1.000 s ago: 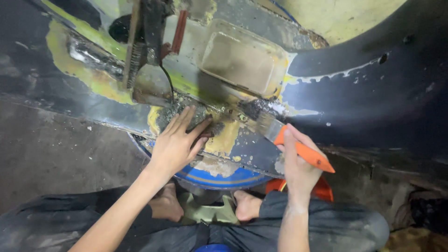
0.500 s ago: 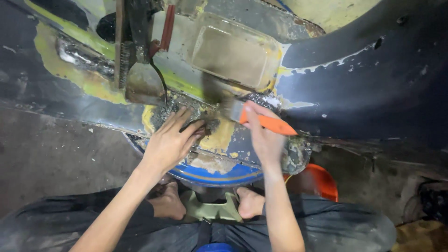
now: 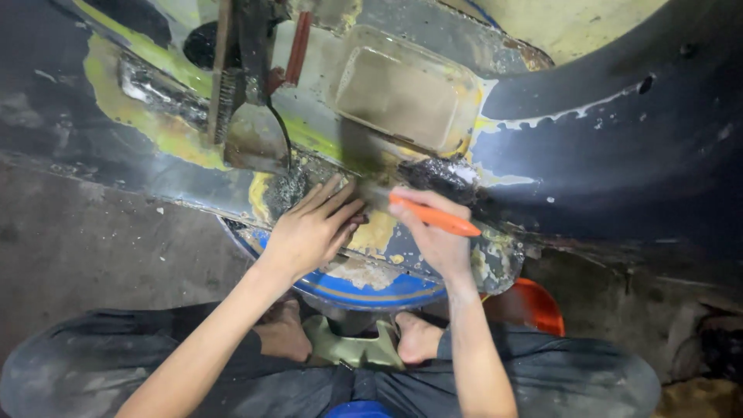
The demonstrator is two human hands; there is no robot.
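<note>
Far left, bare concrete floor (image 3: 70, 255); above it the dark car body panel (image 3: 588, 162) runs across, patched with yellow-green filler (image 3: 166, 135). A putty knife (image 3: 255, 139) lies on the panel just above my left hand (image 3: 309, 232) — that hand is flat, fingers spread, palm pressed on the rough filler patch, gripping nothing. Beside it, almost touching, my right hand (image 3: 433, 236) is closed round the orange handle of a paintbrush (image 3: 429, 215); its bristle end points left toward my left fingertips, too blurred to tell whether it meets the surface. Below both hands, a blue round can (image 3: 371, 290) — my bare feet sit under it. An orange container (image 3: 534, 306) shows lower right.
</note>
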